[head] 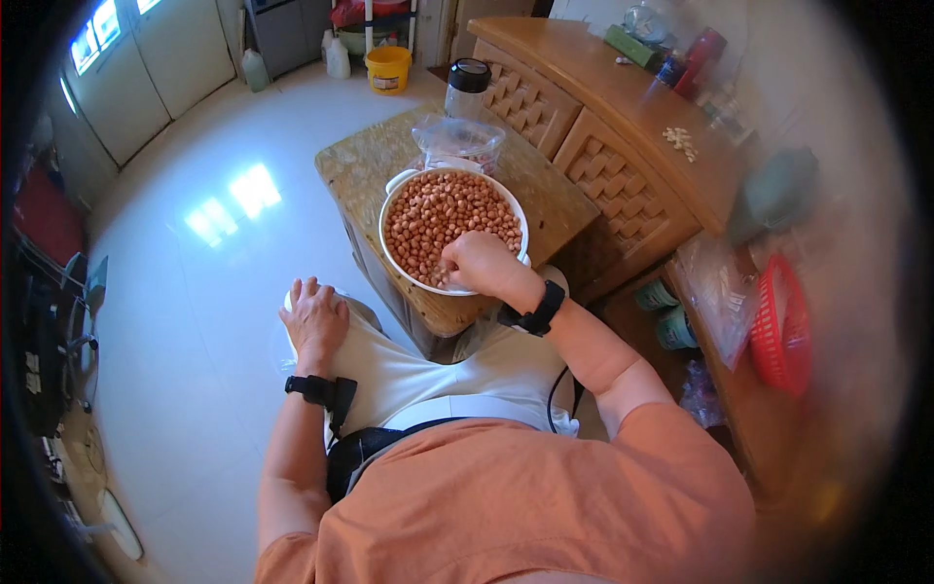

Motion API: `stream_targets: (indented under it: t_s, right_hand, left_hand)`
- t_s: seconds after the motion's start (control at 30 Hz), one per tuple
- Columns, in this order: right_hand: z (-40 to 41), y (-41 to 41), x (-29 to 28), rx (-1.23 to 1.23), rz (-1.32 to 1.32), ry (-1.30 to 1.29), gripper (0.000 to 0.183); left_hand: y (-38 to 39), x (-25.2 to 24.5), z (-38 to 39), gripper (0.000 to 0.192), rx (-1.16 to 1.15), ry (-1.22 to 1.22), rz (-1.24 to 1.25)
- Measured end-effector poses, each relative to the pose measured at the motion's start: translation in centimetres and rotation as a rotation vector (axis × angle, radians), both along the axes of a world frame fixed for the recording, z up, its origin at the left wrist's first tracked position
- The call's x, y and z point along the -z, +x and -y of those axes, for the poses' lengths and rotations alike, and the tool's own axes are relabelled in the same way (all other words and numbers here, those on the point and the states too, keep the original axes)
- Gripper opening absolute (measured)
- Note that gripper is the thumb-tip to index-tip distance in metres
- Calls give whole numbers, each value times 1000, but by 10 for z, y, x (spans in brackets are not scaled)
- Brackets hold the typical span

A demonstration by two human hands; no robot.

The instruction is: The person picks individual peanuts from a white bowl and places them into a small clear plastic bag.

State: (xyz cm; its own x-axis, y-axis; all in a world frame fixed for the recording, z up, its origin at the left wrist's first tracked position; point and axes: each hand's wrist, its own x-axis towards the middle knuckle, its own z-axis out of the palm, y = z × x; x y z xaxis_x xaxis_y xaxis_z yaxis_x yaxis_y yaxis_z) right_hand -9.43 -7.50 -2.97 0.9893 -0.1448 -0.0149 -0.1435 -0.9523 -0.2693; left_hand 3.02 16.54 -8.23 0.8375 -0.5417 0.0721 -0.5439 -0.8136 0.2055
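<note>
A round white two-handled pot point(384, 232) full of reddish-brown shelled peanuts point(445, 208) stands on a worn wooden stool-like table point(350, 157). My right hand point(485, 263) is curled at the pot's near right side, its fingertips down at the peanuts. Some paler pieces show by the fingers; whether the hand grips any cannot be told. My left hand point(315, 321) rests palm down on my left knee, fingers slightly spread, holding nothing. Behind the pot sits a clear plastic bag point(460, 139) with some contents, and past it a clear jar with a black lid point(468, 84).
At the right, a wooden cabinet point(627, 87) carries a small pile of pale pieces point(680, 143), a green box point(631, 47) and a red container point(702, 62). A red plastic basket point(781, 325) is lower right. A yellow bucket point(387, 69) stands on the floor beyond.
</note>
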Motion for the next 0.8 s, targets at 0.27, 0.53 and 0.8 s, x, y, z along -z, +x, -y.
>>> stream_targets:
  t_s: [0.27,0.53,0.8]
  right_hand:
    - [-8,-1,5,-22,86,-25,8]
    - [-9,-5,-1,64,100,74,12]
    - [39,34,-40,155,457,186,11]
  left_hand:
    - [-1,7,-2,25,2,-34,113]
    - [-1,0,-3,29,-9,-31,31]
    - [0,-1,-4,29,-13,-21,16]
